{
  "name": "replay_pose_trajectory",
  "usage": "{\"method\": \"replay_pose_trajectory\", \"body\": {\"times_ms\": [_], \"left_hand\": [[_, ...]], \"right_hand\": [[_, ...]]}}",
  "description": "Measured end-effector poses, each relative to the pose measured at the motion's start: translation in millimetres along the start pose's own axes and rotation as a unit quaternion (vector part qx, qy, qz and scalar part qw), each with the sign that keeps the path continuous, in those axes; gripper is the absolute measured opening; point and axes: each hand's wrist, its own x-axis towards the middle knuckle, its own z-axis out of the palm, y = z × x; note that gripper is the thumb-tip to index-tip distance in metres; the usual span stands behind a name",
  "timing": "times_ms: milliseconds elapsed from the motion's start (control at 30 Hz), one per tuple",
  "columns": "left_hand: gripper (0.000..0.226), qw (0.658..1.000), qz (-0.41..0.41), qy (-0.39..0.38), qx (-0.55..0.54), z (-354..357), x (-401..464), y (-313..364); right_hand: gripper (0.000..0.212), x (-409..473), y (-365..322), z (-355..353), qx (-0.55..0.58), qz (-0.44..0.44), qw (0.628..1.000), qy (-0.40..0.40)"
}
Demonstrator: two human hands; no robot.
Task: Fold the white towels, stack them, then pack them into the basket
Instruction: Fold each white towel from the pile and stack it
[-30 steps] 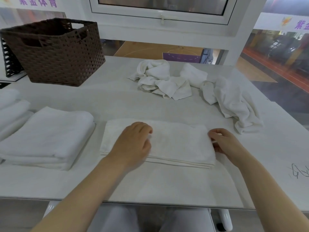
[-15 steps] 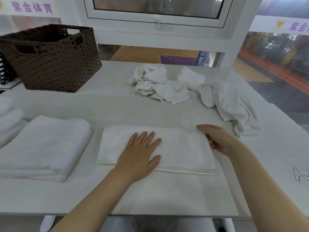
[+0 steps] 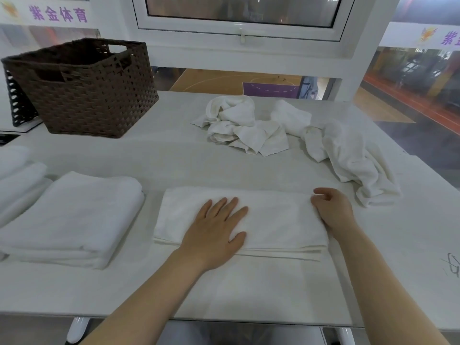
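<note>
A half-folded white towel [image 3: 273, 215] lies flat on the table in front of me. My left hand [image 3: 216, 227] rests palm down on its middle, fingers spread. My right hand [image 3: 331, 207] curls around the towel's right edge and pinches it. A stack of folded white towels [image 3: 74, 215] sits to the left. Two crumpled white towels lie farther back: one [image 3: 241, 128] at centre, another [image 3: 348, 155] to the right. The brown woven basket [image 3: 84, 95] stands at the back left.
More folded white towels [image 3: 17, 175] show at the far left edge. A dark perforated crate [image 3: 17, 105] sits behind the basket. The white table [image 3: 249, 295] ends near me at its front edge; a window wall lies beyond it.
My left hand has opened from a curled grip and flattened onto the towel. My right hand slid slightly up the towel's right edge. The camera tilted down a little.
</note>
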Motion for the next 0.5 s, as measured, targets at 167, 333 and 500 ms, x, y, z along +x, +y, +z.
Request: {"method": "replay_pose_trajectory", "body": {"times_ms": [167, 333, 500], "left_hand": [[0.066, 0.999, -0.001, -0.043, -0.021, -5, 3, -1], [0.059, 0.996, -0.020, -0.041, -0.078, -23, 26, -6], [0.060, 0.997, -0.053, -0.040, -0.024, -18, 24, -36]], "right_hand": [[0.036, -26, -23, 13, -0.232, -0.261, 0.935, 0.067], [0.044, -64, -37, 74, -0.307, -0.410, 0.848, -0.136], [0.060, -62, -21, 88, -0.401, -0.343, 0.828, -0.188]]}}
